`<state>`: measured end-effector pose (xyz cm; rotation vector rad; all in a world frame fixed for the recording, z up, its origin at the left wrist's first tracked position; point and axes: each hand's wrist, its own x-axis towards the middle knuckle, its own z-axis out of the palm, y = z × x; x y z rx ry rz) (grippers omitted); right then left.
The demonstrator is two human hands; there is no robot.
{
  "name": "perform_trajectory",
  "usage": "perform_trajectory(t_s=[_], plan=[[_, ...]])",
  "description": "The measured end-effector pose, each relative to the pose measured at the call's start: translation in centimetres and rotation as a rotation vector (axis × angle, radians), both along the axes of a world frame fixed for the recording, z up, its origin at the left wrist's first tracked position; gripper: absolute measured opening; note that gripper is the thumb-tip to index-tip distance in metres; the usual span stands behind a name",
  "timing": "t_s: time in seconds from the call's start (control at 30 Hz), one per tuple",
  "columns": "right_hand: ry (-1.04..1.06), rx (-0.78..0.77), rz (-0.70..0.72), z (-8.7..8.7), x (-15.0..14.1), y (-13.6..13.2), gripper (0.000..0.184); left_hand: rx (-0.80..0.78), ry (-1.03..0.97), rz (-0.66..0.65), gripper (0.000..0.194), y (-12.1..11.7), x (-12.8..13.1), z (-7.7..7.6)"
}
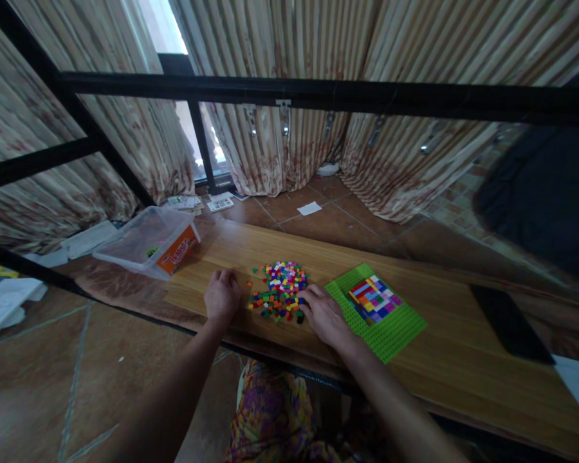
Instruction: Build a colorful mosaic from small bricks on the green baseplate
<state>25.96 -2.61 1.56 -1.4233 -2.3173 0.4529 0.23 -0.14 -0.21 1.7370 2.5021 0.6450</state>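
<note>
Both bare forearms reach forward, angled slightly inward. The left hand (222, 294) rests low with its fingers curled; the right hand (324, 313) is palm-down, fingers bent and bunched toward the left.

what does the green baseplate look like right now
The green baseplate is a flat, studded sheet, seemingly plastic, lying at an angle on the wooden table, right of the loose bricks. A multicoloured block of bricks covers part of it; its edges are bare. The right hand is beside it.
</note>
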Motion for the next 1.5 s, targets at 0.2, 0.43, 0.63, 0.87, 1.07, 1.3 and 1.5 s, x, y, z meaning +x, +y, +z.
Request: perform_trajectory(t_s=[0.2,0.43,0.63,0.87,1.07,1.3,1.5], plan=[[-0.012,0.042,-0.019,-0.5,-0.2,-0.2,0.015,0.010,0.019,0.000,0.028,0.0,0.0,0.0],[0.210,0.008,-0.196,-0.1,-0.2,-1.1,0.022,0.002,0.012,-0.008,0.029,0.0,0.0,0.2],[0.741,-0.283,-0.368,0.2,1.1,-5.3,0.036,-0.015,0.016,0.003,0.030,0.0,0.0,0.4],[1.023,-0.304,-0.723,0.5,7.7,-8.7,0.040,-0.004,0.012,0.016,0.029,0.0,0.2,0.7],[1.267,-0.169,-0.917,1.0,13.1,-7.9,0.039,-0.014,0.013,0.001,0.032,0.1,0.2,0.9],[1.093,-0.119,-0.823,1.0,14.5,-6.5,0.042,-0.036,0.022,0.002,0.032,0.2,0.0,0.8],[0.471,0.116,-0.794,1.3,14.8,-5.3,0.035,-0.024,0.013,0.001,0.031,0.2,0.1,0.9]])
